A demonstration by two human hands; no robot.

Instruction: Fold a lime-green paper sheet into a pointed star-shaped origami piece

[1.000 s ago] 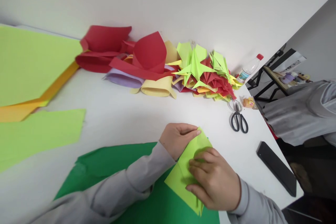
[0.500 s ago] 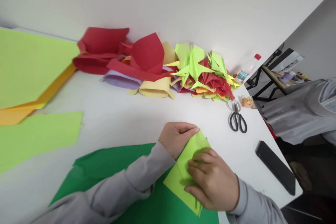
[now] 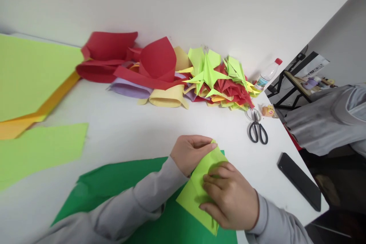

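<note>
Paper (image 3: 191, 195) sits pinched by the left hand (image 3: 189, 154). The right hand (image 3: 232, 195) curls onto it, its grip unclear.

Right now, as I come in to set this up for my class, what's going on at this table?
A person is handling a folded lime-green paper above a dark green sheet. The left grip pinches its far corner, while the right grip rests on its middle with fingers curled. Beyond, folded star-like papers are heaped next to curled red paper. The black-handled scissors lie on the table to the right, untouched.
</note>
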